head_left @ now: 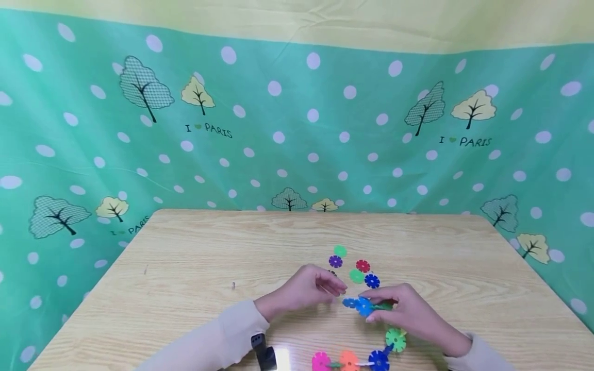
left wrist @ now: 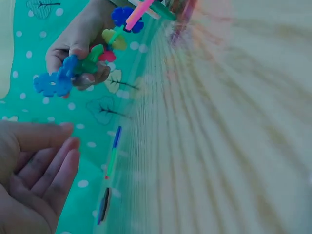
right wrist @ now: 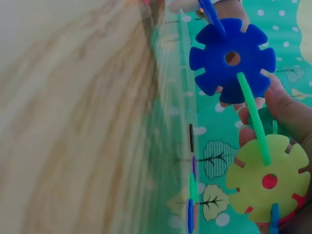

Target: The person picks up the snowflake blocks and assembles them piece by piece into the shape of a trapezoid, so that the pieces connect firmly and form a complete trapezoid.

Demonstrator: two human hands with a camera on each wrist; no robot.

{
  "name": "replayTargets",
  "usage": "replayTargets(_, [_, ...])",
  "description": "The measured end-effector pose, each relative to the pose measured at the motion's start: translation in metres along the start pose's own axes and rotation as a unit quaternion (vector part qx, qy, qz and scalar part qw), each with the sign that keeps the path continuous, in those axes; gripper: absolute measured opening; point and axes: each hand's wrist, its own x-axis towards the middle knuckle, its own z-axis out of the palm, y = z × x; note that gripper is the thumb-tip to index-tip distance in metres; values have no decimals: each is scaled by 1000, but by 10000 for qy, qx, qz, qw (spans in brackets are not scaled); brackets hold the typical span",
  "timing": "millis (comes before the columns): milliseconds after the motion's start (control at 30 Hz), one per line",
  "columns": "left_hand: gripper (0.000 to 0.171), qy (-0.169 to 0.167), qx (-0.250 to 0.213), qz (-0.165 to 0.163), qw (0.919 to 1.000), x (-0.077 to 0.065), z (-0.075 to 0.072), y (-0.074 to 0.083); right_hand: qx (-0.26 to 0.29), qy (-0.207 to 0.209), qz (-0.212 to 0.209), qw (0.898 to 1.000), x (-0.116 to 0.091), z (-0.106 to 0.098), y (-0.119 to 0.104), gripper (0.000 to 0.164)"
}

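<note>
My right hand [head_left: 410,314] pinches a chain of notched plastic discs near its end, where light blue discs [head_left: 364,307] stick out toward the left hand. From there the chain runs down through a light green disc [head_left: 396,340], a dark blue disc [head_left: 379,360], an orange disc [head_left: 349,360] and a pink disc [head_left: 320,361]. In the right wrist view, a yellow-green disc [right wrist: 248,185] and a blue disc [right wrist: 209,58] are joined by a green one seen edge-on. Just left of the chain's end, my left hand [head_left: 310,286] is empty, its fingers loosely bent.
Loose discs lie on the table beyond the hands: green [head_left: 340,251], purple [head_left: 335,262], red [head_left: 363,266], another green [head_left: 357,276] and dark blue [head_left: 372,281]. A black strap-like object [head_left: 263,352] is by the left sleeve. A patterned green curtain [head_left: 297,123] hangs behind the wooden table [head_left: 209,247].
</note>
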Motion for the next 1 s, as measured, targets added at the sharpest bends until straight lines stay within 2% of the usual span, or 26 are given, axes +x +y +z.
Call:
replayTargets(167, [26, 384, 99, 93, 9992, 17, 8, -4, 157, -60, -32, 9999, -4, -2, 5, 39])
replayTargets(367, [25, 524, 175, 265, 9981, 41, 24, -12, 387, -170, -431, 9982, -7, -1, 6, 33])
replayTargets(600, [27, 709, 183, -61, 9973, 61, 44, -5, 503, -238, -1127, 9921, -7, 0, 10, 30])
replayTargets(767, [29, 883, 531, -262, 9943, 71, 53, -4, 689, -352, -1277, 9888, -7, 0, 11, 31])
replayTargets(1000, [32, 843, 1335, -224, 9872, 76, 55, -9, 721, -422, -1157, 9898, -6, 1, 10, 31])
